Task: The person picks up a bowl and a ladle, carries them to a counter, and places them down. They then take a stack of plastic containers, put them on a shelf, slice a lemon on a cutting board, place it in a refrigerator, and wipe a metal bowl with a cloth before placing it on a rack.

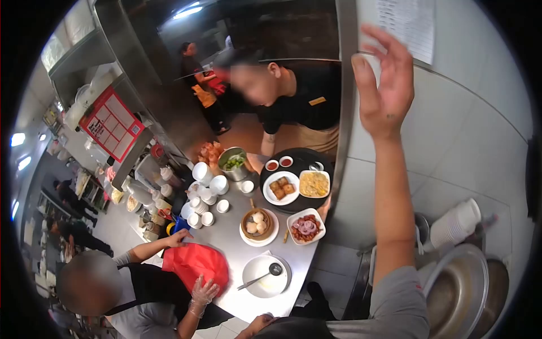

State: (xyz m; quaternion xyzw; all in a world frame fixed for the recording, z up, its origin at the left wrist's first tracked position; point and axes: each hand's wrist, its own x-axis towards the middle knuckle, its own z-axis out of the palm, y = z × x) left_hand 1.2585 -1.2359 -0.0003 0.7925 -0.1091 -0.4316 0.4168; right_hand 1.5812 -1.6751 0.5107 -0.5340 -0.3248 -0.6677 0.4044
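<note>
- One bare right hand (388,85), raised beside a printed white paper sheet (415,25), is best moved slowly and guarded from the round black tray (268,198).
- Its fingers are spread loosely, nothing visibly gripped; contact with the sheet cannot be told.
- The right forearm (389,198) is stretched upward, palm exposed.
- The left hand (259,326) is held low by the metal counter (240,248), near a round white bowl (257,266); its grip cannot be told.

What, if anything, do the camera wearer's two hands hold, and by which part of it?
The right hand is raised open and holds nothing. The left hand, at the bottom edge, is partly hidden, so its hold cannot be told.
</note>
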